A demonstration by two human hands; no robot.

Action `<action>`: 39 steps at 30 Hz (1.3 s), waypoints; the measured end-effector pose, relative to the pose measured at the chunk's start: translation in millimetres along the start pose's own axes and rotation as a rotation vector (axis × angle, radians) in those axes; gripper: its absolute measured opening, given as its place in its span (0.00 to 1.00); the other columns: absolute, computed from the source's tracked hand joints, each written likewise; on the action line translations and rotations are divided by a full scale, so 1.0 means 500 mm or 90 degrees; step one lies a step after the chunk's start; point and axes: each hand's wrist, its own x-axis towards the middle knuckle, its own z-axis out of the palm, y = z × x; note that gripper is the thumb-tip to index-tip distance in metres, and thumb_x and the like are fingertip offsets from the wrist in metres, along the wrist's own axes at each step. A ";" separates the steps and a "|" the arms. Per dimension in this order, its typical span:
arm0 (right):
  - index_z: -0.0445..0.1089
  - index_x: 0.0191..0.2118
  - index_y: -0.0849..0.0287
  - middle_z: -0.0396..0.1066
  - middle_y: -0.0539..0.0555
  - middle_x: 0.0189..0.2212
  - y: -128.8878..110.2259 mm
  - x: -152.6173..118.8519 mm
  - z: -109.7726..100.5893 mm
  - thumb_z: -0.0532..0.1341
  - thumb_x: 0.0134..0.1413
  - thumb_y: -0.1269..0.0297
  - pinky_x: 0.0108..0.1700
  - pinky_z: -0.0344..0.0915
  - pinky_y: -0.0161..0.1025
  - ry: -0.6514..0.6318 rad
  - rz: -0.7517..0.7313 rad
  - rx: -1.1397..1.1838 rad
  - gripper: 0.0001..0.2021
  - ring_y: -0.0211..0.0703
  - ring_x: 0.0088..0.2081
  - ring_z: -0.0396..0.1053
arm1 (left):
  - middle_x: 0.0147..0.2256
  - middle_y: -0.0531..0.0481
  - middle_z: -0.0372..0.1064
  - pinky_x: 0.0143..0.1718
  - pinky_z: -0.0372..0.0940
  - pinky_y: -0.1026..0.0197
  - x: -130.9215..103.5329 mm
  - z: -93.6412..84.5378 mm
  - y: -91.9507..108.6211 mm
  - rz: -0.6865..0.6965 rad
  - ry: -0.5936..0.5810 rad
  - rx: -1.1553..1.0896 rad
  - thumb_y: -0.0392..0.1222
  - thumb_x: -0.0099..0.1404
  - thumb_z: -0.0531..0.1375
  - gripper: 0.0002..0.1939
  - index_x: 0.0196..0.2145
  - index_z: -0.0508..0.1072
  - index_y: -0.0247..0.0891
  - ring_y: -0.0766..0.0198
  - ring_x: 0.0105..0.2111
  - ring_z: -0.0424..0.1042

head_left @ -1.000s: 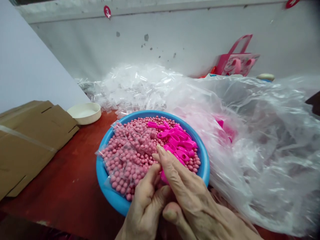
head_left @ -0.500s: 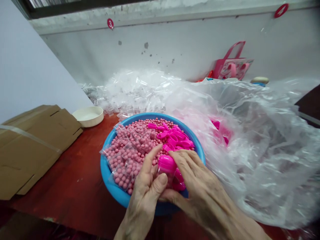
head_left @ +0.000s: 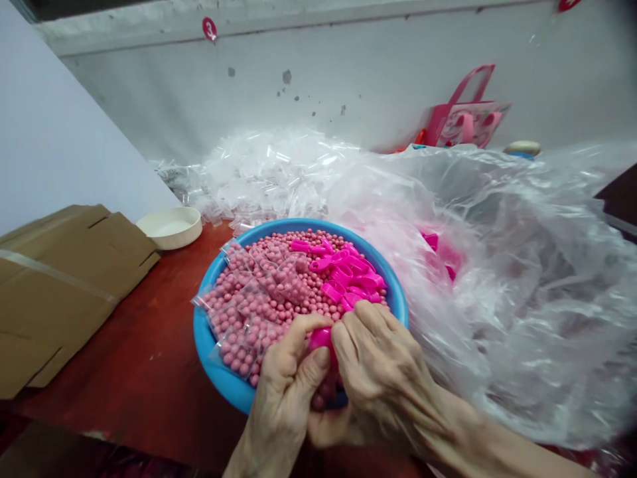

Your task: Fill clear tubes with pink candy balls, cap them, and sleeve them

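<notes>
A blue basin (head_left: 219, 382) holds many pink beads (head_left: 318, 299), with clear packets of beads (head_left: 243, 325) on its left side and several bright pink plastic scoops (head_left: 348, 272) on its right. Over the basin's near edge, my left hand (head_left: 286, 392) has thumb and fingers closed round a bright pink piece (head_left: 321, 340). My right hand (head_left: 378, 372) is pressed against the same piece from the right, its fingers curled. Some beads show just below the piece, between the hands. Most of the piece is hidden by fingers.
A folded cardboard box (head_left: 70, 285) and a round white dish (head_left: 172, 229) are at the left on the red table (head_left: 149, 372). Behind the basin lies a heap of clear packets (head_left: 269, 172). Large plastic sheeting (head_left: 522, 285) spreads over the right, below a pink bag (head_left: 468, 123).
My right hand's fingers have curled in and now cover more of the pink piece. Beads now show below it. The view has shifted slightly.
</notes>
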 end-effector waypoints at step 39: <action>0.70 0.36 0.62 0.69 0.54 0.32 -0.036 -0.051 0.020 0.52 0.62 0.73 0.51 0.61 0.45 0.098 0.158 0.321 0.10 0.45 0.42 0.61 | 0.45 0.30 0.66 0.49 0.62 0.33 -0.007 -0.097 0.034 0.556 0.136 0.999 0.26 0.61 0.57 0.04 0.35 0.71 0.29 0.36 0.56 0.56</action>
